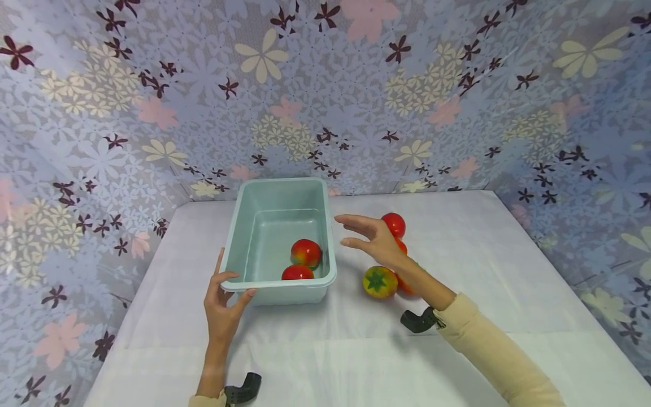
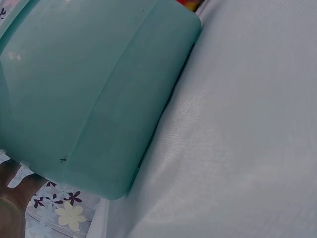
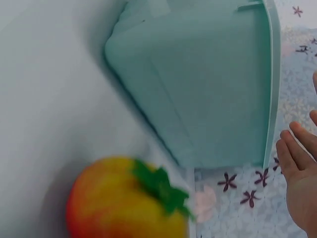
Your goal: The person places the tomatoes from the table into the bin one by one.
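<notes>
The left hand (image 1: 222, 310) pinches the bin (image 1: 282, 295) at seven o'clock. The right hand (image 1: 374, 240) is spread; bin at nine o'clock, yellow tomato (image 1: 380, 282) at six.

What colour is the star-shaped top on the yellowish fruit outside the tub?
The star-shaped top is green; it shows best in the head view.

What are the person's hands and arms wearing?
The left hand and right hand wear no gloves. The left sleeve and right sleeve are plain beige. The left wrist device and right wrist device are black and bent.
</notes>
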Motion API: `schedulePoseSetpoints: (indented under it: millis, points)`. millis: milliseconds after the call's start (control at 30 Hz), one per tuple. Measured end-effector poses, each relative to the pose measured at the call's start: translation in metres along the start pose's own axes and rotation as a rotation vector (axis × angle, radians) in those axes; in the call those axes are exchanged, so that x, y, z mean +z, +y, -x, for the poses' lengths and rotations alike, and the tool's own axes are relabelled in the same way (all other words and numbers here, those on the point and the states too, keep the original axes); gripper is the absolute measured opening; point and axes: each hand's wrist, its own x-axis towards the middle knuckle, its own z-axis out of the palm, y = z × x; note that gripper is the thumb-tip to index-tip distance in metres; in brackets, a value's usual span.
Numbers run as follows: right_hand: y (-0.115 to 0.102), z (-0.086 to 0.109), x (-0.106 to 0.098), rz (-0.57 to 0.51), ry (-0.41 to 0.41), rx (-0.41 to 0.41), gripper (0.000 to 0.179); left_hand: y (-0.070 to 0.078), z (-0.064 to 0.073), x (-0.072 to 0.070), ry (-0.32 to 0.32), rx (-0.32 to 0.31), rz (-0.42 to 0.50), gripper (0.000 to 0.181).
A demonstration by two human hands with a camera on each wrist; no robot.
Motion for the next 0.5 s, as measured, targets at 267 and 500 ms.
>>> schedulePoseSetpoints:
  millis: [267,500]
  points:
    - [0.01,0.02,-0.025,0.015,0.037,-0.012,0.046,0.0,0.002,0.0,0.006,-0.027,-0.008,0.046]
    - [0.014,0.034,-0.041,0.012,0.061,-0.047,0.045,-0.001,0.002,0.001,0.005,0.003,0.005,0.047]
